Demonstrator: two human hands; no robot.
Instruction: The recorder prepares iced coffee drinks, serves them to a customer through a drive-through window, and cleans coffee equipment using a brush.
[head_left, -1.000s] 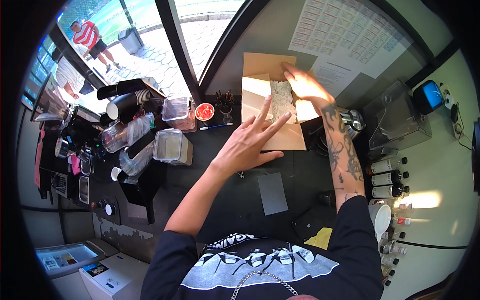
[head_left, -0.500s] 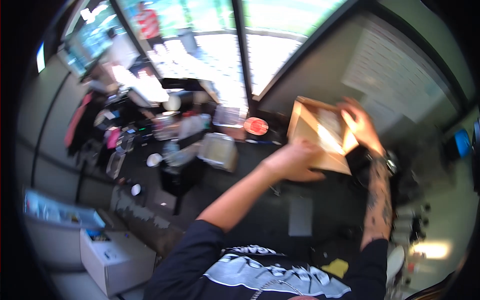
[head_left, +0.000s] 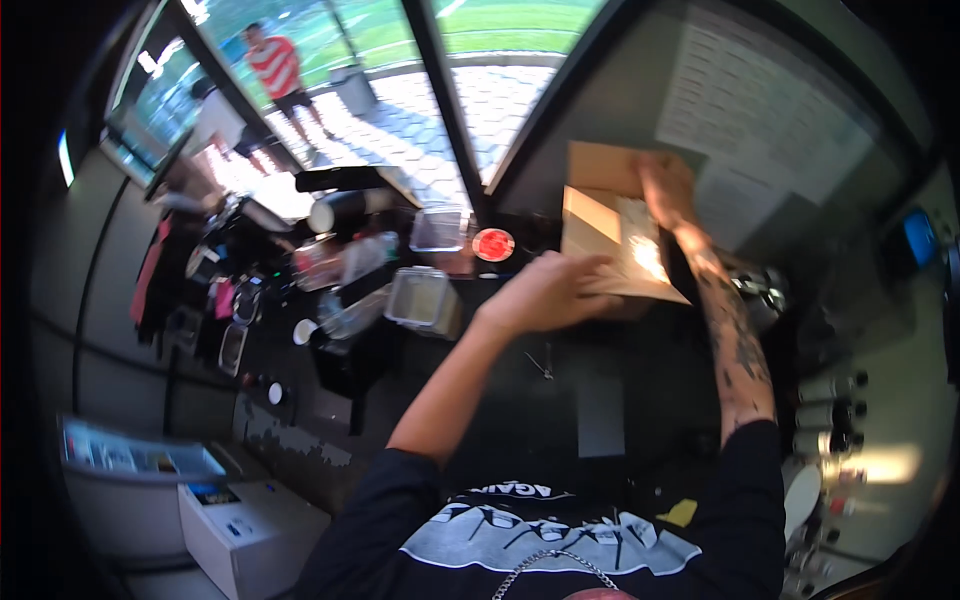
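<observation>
Both hands are on a brown paper bag (head_left: 612, 243) that lies on the dark counter (head_left: 520, 400) at about 1 o'clock from the picture's centre. Left hand (head_left: 548, 293) rests on the bag's lower left corner with the fingers curled over the edge, pressing or pinching the paper; whether it truly grips cannot be told. Right hand (head_left: 668, 190) reaches to the bag's upper right part, at 1 o'clock from the left hand, fingers bent onto the paper by the folded top flap; its hold is blurred by the bright sun patch.

At 9 o'clock from the bag, just beside it, sits a small round red lid (head_left: 493, 244). Further toward 9 o'clock stand 2 clear plastic containers (head_left: 424, 298), near each other. A grey rectangular card (head_left: 600, 420) lies on the counter at 6 o'clock from the bag. At 4 o'clock, well apart, a row of small bottles (head_left: 828, 415) lines the counter's right side.
</observation>
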